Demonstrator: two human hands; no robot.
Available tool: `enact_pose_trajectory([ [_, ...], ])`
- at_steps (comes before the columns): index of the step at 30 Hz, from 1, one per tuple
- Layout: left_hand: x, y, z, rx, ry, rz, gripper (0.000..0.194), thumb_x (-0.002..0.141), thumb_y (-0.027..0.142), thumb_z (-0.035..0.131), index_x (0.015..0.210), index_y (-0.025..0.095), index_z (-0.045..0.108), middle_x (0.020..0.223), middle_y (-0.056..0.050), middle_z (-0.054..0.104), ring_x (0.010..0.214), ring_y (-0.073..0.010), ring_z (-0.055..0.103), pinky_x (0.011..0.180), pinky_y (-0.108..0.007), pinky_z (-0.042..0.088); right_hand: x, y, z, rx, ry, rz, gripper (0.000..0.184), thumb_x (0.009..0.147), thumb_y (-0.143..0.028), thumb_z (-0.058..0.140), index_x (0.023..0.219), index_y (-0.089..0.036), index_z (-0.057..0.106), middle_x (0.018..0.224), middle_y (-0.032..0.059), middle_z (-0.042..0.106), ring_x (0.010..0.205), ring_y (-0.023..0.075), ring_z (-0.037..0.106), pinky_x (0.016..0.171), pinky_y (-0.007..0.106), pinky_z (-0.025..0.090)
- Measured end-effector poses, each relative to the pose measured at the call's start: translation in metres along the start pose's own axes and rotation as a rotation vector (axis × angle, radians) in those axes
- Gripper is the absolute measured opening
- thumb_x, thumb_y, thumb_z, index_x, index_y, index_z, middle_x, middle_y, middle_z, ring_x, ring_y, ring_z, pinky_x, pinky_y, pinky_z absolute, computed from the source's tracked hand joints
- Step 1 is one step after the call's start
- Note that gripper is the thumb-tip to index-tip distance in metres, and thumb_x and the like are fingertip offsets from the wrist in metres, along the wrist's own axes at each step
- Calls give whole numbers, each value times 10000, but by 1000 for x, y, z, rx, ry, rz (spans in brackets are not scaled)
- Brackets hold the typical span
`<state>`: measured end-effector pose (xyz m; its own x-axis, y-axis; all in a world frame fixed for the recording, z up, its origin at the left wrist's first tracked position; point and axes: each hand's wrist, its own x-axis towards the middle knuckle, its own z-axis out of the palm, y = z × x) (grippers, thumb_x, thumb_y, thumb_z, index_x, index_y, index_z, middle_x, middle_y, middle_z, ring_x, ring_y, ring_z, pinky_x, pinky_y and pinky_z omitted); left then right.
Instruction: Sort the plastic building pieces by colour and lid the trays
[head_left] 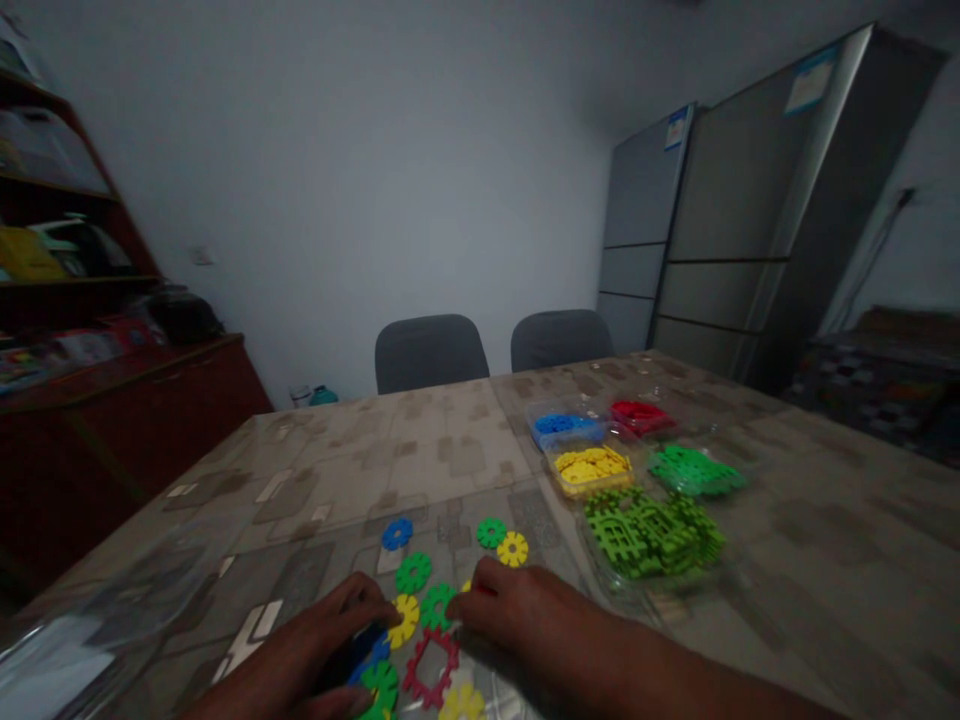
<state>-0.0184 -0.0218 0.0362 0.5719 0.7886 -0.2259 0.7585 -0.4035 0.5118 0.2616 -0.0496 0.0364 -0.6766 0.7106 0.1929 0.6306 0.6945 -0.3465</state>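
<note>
Flat plastic gear-shaped pieces lie scattered near the table's front edge: a blue one [397,533], green ones [413,572] [491,532] and a yellow one [513,548]. My left hand [315,645] is curled over blue and green pieces, its fingertips at a yellow gear [406,618]. My right hand [510,605] pinches closed beside a green gear [437,605]; what it holds is hidden. A red square frame piece [431,668] lies between the hands.
Clear trays hold sorted pieces: blue [566,428], red [641,415], yellow [592,467], green [694,470] and green fence-like pieces [652,532]. Two grey chairs [429,352] stand behind the table. A dark shelf [75,300] is on the left, grey cabinets [750,210] on the right.
</note>
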Motion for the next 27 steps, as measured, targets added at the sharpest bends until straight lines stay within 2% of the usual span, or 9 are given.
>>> enact_pose_trajectory([
  [5,1,3,0,-12,17,3,541,703,268,661,1228,378,596,1289,12,604,1191,-325,519,1015,-374,415,-3,14,-26,62,46,34,102,892,-151,546,959,-193,611,912,44,640,761,145,589,631,218,430],
  [10,2,2,1,-24,27,-2,493,710,287,658,1199,343,622,1313,-5,596,1193,-326,523,1036,-383,402,-9,45,-62,28,169,50,150,899,-162,519,988,-195,635,922,53,662,802,164,600,701,260,458],
  [13,2,1,2,-20,23,1,500,715,275,650,1209,345,611,1308,-8,596,1172,-319,538,1029,-390,412,-23,71,-100,-12,412,180,153,847,-228,576,969,-225,668,925,45,703,826,192,634,748,294,477],
  [14,3,0,2,-16,23,-3,500,711,272,651,1204,348,614,1304,-7,597,1172,-321,538,1026,-393,414,-30,80,-113,-17,465,230,178,852,-259,559,989,-222,667,926,55,706,793,198,641,717,299,483],
  [16,3,0,2,-8,24,-15,499,709,271,651,1200,354,616,1307,-5,593,1187,-328,526,1030,-396,410,-48,98,-138,-22,565,326,266,864,-342,522,1038,-187,650,801,62,693,586,177,603,570,287,466],
  [18,3,0,2,-4,29,-25,505,711,271,650,1207,357,612,1312,-4,587,1202,-332,514,1033,-390,407,-68,114,-157,30,747,514,322,792,-419,596,1010,-191,661,737,46,672,537,162,570,513,266,434],
  [19,3,0,2,-4,34,-26,502,715,271,649,1208,355,611,1307,-4,590,1202,-331,514,1034,-385,405,-77,122,-164,39,786,556,349,788,-433,595,1021,-181,656,723,52,662,532,160,564,494,261,422],
  [22,2,-2,4,-4,31,-5,502,731,268,647,1224,351,598,1312,-5,588,1195,-318,520,1042,-372,397,-98,144,-173,67,851,627,366,788,-443,575,1007,-156,639,666,66,642,493,159,553,428,255,386],
  [27,3,-12,7,-15,26,55,495,756,289,640,1240,371,573,1320,4,579,1183,-302,529,1032,-344,402,-110,178,-160,109,862,631,298,800,-429,553,940,-175,623,601,60,644,436,155,540,406,271,414],
])
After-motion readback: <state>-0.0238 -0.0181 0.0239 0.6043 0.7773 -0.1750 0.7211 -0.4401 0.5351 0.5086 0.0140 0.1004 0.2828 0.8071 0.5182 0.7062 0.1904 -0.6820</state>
